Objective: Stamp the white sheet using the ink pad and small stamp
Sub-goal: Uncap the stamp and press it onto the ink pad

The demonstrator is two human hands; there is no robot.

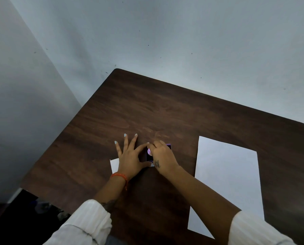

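Observation:
A small dark ink pad with a purple rim lies in the middle of the brown table. My left hand rests flat beside it, index finger and thumb bracing its left edge. My right hand pinches a small lilac round stamp and holds it down on the pad. The white sheet lies to the right of both hands, blank where visible; my right forearm covers its lower left corner.
A smaller white paper piece pokes out from under my left wrist. Grey walls close in behind and to the left of the table. The table's left edge drops off to a dark floor.

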